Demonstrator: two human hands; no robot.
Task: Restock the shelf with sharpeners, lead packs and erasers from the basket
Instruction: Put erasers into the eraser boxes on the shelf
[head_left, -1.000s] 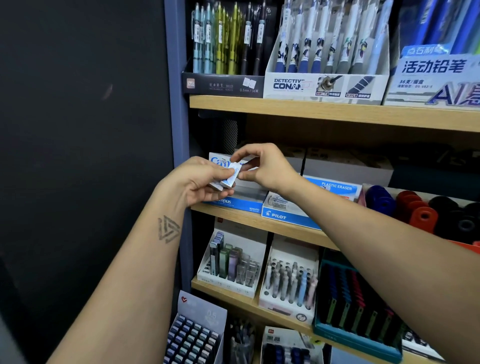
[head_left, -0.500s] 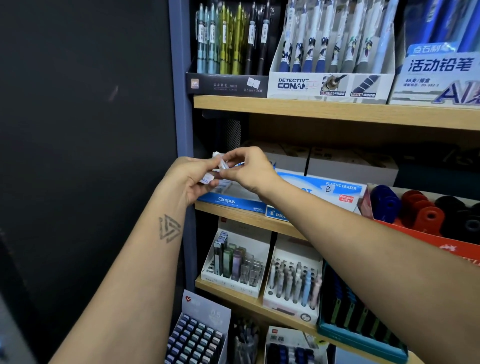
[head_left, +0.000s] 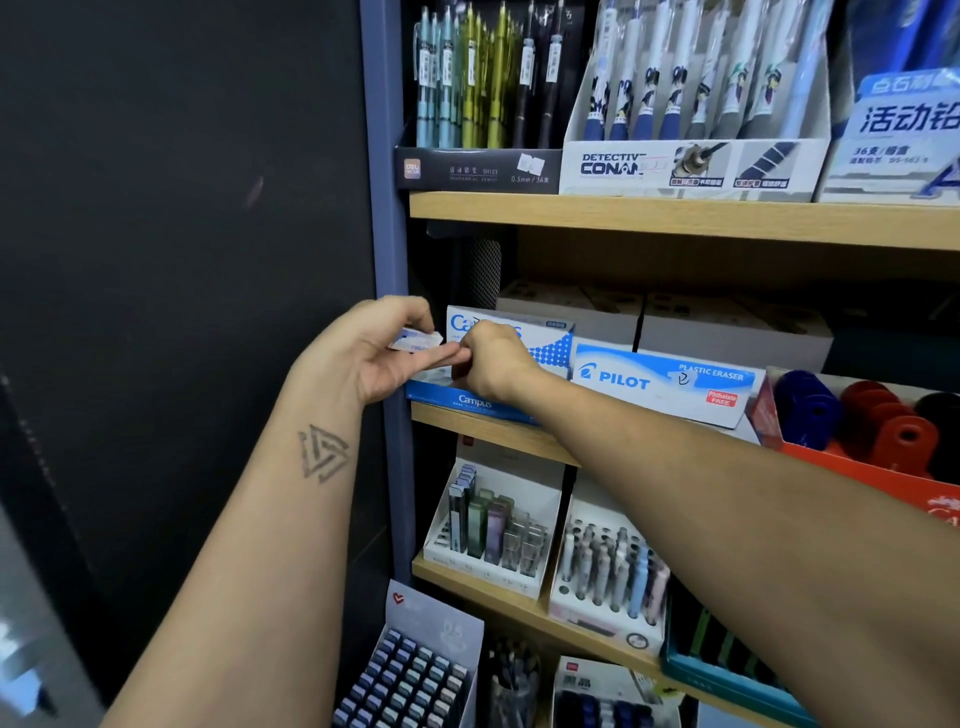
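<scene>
Left hand (head_left: 382, 351) is pinching a small white eraser (head_left: 415, 340) between thumb and fingers, palm turned inward; right hand (head_left: 493, 364) is curling beside it, fingertips meeting the left's, over the Campus box (head_left: 511, 338) on the shelf (head_left: 483, 428).

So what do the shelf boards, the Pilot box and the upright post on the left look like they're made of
Shelf boards: pale wood or wood-look laminate, matte, with faint grain; which one is unclear.
Pilot box: printed card, slightly glossy, with folded edges and crisp lettering.
Upright post: probably painted metal, smooth blue-grey satin finish, though coated board cannot be ruled out.
</scene>
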